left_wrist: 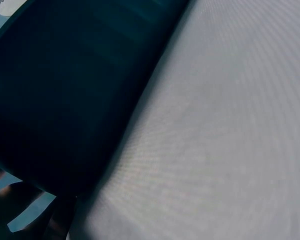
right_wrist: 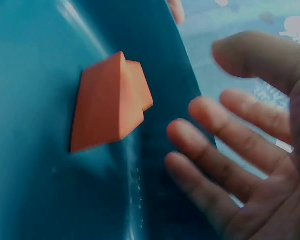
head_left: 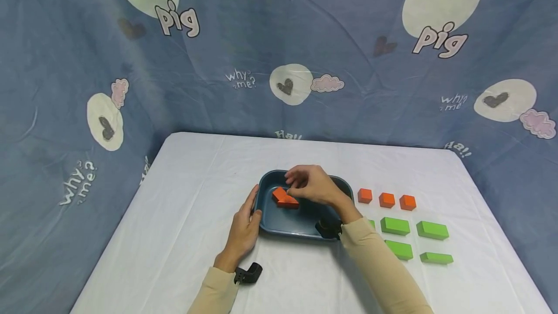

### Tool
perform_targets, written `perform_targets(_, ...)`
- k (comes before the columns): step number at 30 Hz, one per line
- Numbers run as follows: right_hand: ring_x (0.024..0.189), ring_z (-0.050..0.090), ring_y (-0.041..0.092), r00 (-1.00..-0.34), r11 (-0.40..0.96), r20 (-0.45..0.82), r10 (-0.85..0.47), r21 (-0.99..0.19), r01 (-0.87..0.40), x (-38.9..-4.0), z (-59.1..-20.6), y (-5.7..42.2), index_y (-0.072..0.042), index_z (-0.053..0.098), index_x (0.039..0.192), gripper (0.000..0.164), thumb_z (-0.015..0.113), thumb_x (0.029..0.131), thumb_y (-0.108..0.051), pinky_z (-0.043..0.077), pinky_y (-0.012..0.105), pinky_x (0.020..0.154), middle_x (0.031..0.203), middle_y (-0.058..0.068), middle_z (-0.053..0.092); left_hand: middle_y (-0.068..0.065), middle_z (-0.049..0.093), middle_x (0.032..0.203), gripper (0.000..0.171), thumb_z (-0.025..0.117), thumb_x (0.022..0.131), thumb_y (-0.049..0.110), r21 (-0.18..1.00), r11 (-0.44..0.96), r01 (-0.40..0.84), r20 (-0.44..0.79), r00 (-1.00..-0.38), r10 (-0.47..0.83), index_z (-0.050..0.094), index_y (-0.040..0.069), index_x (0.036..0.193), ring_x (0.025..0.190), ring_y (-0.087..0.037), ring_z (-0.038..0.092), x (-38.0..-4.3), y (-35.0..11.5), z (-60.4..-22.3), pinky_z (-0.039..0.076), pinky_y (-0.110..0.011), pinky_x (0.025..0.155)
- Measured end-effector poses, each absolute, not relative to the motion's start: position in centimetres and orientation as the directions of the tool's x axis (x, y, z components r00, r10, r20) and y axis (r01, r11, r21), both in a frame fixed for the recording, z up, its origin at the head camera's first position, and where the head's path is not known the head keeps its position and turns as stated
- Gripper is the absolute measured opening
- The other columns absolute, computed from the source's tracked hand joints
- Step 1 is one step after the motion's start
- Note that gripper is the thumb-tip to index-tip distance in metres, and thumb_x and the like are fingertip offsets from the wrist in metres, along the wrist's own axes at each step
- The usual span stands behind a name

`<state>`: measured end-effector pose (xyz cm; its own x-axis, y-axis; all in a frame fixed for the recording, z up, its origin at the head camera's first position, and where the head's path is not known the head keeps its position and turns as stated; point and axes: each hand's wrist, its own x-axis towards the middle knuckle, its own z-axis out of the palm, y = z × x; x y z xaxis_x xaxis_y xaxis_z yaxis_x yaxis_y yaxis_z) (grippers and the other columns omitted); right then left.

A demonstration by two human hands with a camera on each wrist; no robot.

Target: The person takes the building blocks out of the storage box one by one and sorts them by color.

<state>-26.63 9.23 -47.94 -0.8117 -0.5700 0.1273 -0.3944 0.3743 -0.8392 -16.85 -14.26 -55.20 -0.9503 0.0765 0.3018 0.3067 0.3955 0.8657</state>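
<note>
A dark blue tray with rounded corners stands on the white cloth. My left hand grips its left side, thumb at the rim and fingers along the outer wall. In the left wrist view, the spread fingers show at the dark tray's edge. Two orange blocks lie against each other inside the tray, toward its left end. Just above and right of them is my right hand. The right wrist view shows its fingers and thumb apart, with nothing between them, beside the orange blocks.
Right of the tray, three orange blocks form a row on the white tablecloth. Several green blocks lie nearer in two rows, partly hidden by the right sleeve. A blue printed curtain hangs behind the table.
</note>
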Motion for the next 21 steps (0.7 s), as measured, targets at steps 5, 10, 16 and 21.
perform_targets(5, 0.093, 0.069, 0.022, -0.801, 0.420, 0.060, -0.596, -0.826, -0.375, -26.7, -48.4, 9.0, 0.000, 0.070, 0.120, 0.041, 0.083, 0.081, -0.007, 0.058, 0.031, 0.081, 0.106, 0.009, 0.072, -0.021, 0.051, 0.148, 0.067, 0.052, 0.096, 0.000, 0.874, 0.401, 0.275, 0.270, -0.960, 0.071, 0.034, 0.010, 0.160, 0.131, -0.035, 0.054, -16.9, -14.2, -55.0, 0.042, -0.054, 0.108)
perform_targets(10, 0.094, 0.069, 0.022, -0.780, 0.455, 0.010, -0.626, -0.807, -0.376, -26.9, -49.0, 8.9, -0.002, 0.071, 0.119, 0.043, 0.085, 0.079, -0.011, 0.057, 0.033, 0.084, 0.106, 0.007, 0.072, -0.023, 0.054, 0.144, 0.068, 0.052, 0.095, -0.001, 0.866, 0.413, 0.283, 0.280, -0.958, 0.068, 0.034, 0.009, 0.160, 0.125, -0.036, 0.058, -16.8, -14.3, -55.2, 0.045, -0.056, 0.104)
perform_targets(16, 0.090, 0.067, 0.018, -0.754, 0.491, -0.033, -0.656, -0.778, -0.393, -27.0, -49.4, 8.8, -0.005, 0.071, 0.117, 0.045, 0.088, 0.076, -0.011, 0.056, 0.032, 0.082, 0.103, 0.002, 0.069, -0.022, 0.058, 0.139, 0.068, 0.052, 0.095, -0.001, 0.869, 0.410, 0.277, 0.276, -0.959, 0.064, 0.034, 0.011, 0.160, 0.118, -0.035, 0.061, -16.8, -14.3, -55.1, 0.047, -0.056, 0.100)
perform_targets(21, 0.089, 0.066, 0.016, -0.732, 0.513, -0.060, -0.678, -0.752, -0.414, -27.0, -49.5, 8.8, -0.005, 0.067, 0.120, 0.052, 0.090, 0.073, -0.009, 0.055, 0.029, 0.081, 0.102, 0.001, 0.068, -0.021, 0.055, 0.143, 0.068, 0.051, 0.096, 0.000, 0.876, 0.405, 0.261, 0.255, -0.964, 0.070, 0.033, 0.012, 0.161, 0.123, -0.034, 0.059, -16.8, -14.2, -55.0, 0.046, -0.054, 0.103)
